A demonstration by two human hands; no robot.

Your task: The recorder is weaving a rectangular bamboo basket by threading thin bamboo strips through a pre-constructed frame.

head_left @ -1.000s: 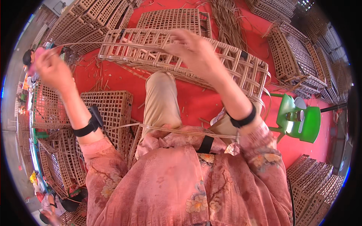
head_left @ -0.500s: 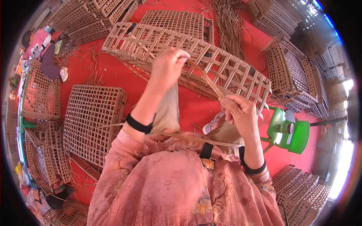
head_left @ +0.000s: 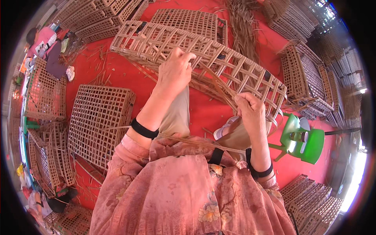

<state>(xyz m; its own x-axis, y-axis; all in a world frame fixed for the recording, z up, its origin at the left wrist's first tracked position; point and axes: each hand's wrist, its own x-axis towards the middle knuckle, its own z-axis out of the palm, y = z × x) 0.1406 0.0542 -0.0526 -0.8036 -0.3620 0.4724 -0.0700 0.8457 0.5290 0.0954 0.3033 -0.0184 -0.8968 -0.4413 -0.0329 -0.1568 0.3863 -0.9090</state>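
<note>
A long woven cane basket frame [head_left: 235, 64] with an open lattice lies slantwise in front of me, its wrapped rim on the far side. My left hand [head_left: 175, 72] is closed against its near side, left of the middle; what its fingertips grip is hidden. My right hand [head_left: 251, 113] pinches a flat brown cane strip [head_left: 217, 83]. That strip runs tautly from the right fingers up to the lattice beside my left fingertips. More thin cane strips [head_left: 196, 143] stretch across my lap between my forearms.
A lattice panel [head_left: 100, 123] rests at left; another [head_left: 188, 23] lies beyond the frame. Stacked baskets [head_left: 102, 17] stand far left, with more [head_left: 309, 78] at right. A green chair [head_left: 313, 147] holding a jar [head_left: 300, 136] is at right. Loose strips [head_left: 243, 35] lie ahead. A person [head_left: 51, 51] sits far left.
The whole scene has shifted slightly right in the picture. My left fingertips have drawn a little away from the strip's upper end. The right hand still holds the strip.
</note>
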